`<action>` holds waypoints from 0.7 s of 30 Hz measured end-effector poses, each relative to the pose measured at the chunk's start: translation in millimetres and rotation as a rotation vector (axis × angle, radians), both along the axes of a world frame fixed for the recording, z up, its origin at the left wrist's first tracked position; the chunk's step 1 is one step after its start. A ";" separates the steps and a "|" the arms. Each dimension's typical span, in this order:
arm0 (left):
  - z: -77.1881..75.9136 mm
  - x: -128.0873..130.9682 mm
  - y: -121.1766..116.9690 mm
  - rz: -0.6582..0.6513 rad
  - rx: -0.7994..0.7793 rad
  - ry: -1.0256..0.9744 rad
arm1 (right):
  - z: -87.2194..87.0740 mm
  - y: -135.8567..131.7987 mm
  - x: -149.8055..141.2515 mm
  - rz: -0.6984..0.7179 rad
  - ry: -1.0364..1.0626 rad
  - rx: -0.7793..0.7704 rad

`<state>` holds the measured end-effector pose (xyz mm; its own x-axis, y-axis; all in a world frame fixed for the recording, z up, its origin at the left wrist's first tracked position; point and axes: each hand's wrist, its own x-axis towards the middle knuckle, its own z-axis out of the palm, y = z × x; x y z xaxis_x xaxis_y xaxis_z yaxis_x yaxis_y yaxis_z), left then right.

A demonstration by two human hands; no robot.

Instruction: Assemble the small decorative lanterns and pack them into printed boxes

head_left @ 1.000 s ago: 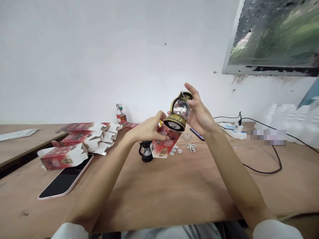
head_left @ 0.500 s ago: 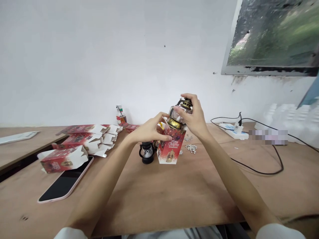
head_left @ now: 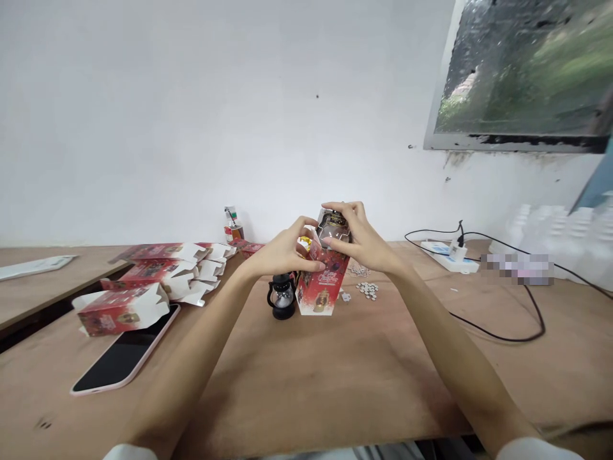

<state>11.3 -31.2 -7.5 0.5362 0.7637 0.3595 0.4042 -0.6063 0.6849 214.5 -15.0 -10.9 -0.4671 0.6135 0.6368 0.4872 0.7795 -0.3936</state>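
Observation:
My left hand [head_left: 282,252] grips a red printed gift box [head_left: 320,291] by its left side near the top, thumb on the front face. The box tilts a little above the table. A bronze-coloured lantern [head_left: 334,229] with a clear globe is part way down inside the box's open top. Fingers and thumb of my right hand [head_left: 361,236] are closed around the lantern's upper part. Just left of the box, a small black lantern [head_left: 282,297] stands upright on the table. Something gold and shiny [head_left: 304,242] shows behind my left fingers.
Several red boxes with open flaps [head_left: 143,306] lie at the left, one over a phone [head_left: 125,354]. Small silvery discs [head_left: 368,291] are scattered right of the box. A power strip [head_left: 450,255] with black cables [head_left: 534,319] sits at the right. A small bottle [head_left: 233,229] stands by the wall.
The bronze lantern has gone down deeper into the box, my right hand lowering with it and shifting left. The box has moved slightly left and leans more.

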 end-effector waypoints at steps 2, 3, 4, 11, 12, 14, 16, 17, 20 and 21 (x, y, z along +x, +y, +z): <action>0.5 0.5 -1.4 0.004 0.028 -0.012 | 0.1 -0.7 -0.8 -0.010 0.038 0.044; 0.4 1.2 -1.4 0.005 0.042 -0.023 | -0.1 -1.0 -1.8 -0.045 0.067 0.067; -0.3 2.3 -0.9 0.006 0.058 -0.034 | -0.3 -1.2 -3.1 -0.094 0.100 0.089; -27.1 21.1 14.2 -0.006 0.054 0.028 | 2.2 -3.9 2.4 -0.153 -0.145 -0.016; -32.8 24.9 15.9 -0.009 0.054 0.063 | 2.3 -3.8 4.8 -0.132 -0.247 -0.069; -43.0 31.8 18.0 -0.014 0.071 0.126 | 1.1 -2.7 8.4 -0.099 -0.435 -0.156; -50.3 36.3 19.1 -0.026 0.051 0.171 | -1.3 -0.4 9.6 -0.068 -0.560 -0.226; -52.6 37.2 19.6 -0.037 0.024 0.191 | -2.8 1.0 9.4 -0.052 -0.593 -0.261; -54.6 35.2 21.8 -0.074 -0.034 0.231 | -6.5 5.1 7.1 0.010 -0.630 -0.335; -54.1 33.3 22.8 -0.082 -0.032 0.241 | -7.1 6.0 6.2 0.034 -0.637 -0.342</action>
